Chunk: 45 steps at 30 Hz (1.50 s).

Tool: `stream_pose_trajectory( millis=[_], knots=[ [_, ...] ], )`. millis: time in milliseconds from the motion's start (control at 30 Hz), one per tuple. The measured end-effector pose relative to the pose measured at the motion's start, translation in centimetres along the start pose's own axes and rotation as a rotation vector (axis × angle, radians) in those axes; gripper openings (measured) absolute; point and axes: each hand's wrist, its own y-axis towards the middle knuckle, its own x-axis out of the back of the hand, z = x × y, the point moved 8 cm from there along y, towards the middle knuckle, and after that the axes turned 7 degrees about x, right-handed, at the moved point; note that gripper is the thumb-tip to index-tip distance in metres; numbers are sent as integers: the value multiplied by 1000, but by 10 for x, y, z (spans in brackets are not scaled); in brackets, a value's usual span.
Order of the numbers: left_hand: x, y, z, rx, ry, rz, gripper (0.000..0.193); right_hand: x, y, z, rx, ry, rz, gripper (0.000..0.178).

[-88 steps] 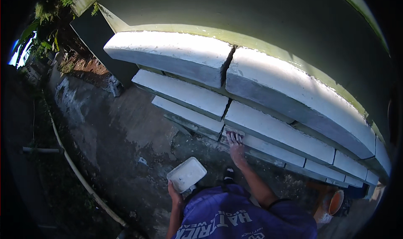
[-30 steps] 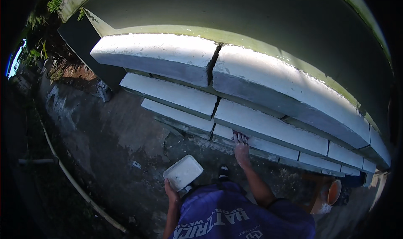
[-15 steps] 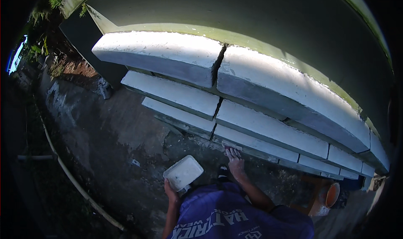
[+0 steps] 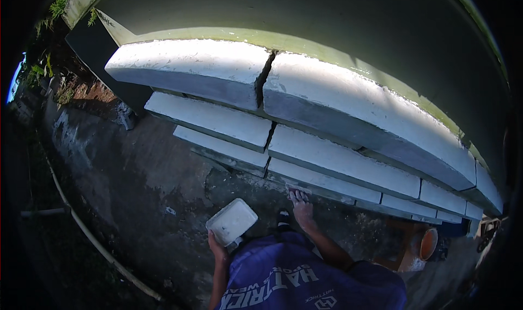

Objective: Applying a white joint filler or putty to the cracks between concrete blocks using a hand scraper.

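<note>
My left hand (image 4: pixel 217 247) grips the edge of a shallow white rectangular tray (image 4: pixel 233 222), held in front of my body. Pale material coats the inside of the tray. My right hand (image 4: pixel 303 212), whitened on the fingers, is closed on a small flat scraper (image 4: pixel 297 187). The blade is at the lower face of the lowest white ledge (image 4: pixel 321 181), right of a dark vertical gap; whether it touches cannot be made out. Above run a middle ledge (image 4: pixel 343 160) and a thick top ledge (image 4: pixel 359 100), split by the same gap.
An orange bucket (image 4: pixel 429 243) lies at the right, beside a brownish board or box (image 4: pixel 400 244). Stained concrete ground (image 4: pixel 141 174) spreads to the left, with a long pale pipe (image 4: pixel 98 242) along its edge. Plants (image 4: pixel 60 5) grow at the far left.
The whole view has shifted, so the ledges sit further left. My right hand with the scraper has moved slightly right along the lowest ledge. The tray stays in my left hand.
</note>
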Motion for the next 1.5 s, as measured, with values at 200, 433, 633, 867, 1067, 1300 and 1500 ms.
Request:
stream_pose_trajectory(
  millis=[200, 433, 633, 867, 1067, 1300, 1500],
  knots=[
    [11, 8, 9, -7, 40, -50, 55, 21, -4, -9, 22, 63, -166, 57],
    [-24, 3, -2, -15, 32, 5, 54, 3, 27, -106, -291, -119, 32, 48],
    [-29, 1, 7, -37, 31, -42, 53, -16, -4, -51, -67, -225, 45, 47],
    [-36, -3, 13, -3, 27, -57, 54, 18, -19, -36, -55, 81, 20, 54],
    [-50, -8, 6, 11, 32, -35, 56, 17, 2, -108, -151, -119, -132, 57],
    [-33, 2, 20, -20, 44, -48, 55, -4, -10, -63, -100, -86, 71, 52],
    [-16, 9, 29, -50, 0, -18, 55, 30, -21, -47, -59, 8, -58, 49]
  ],
)
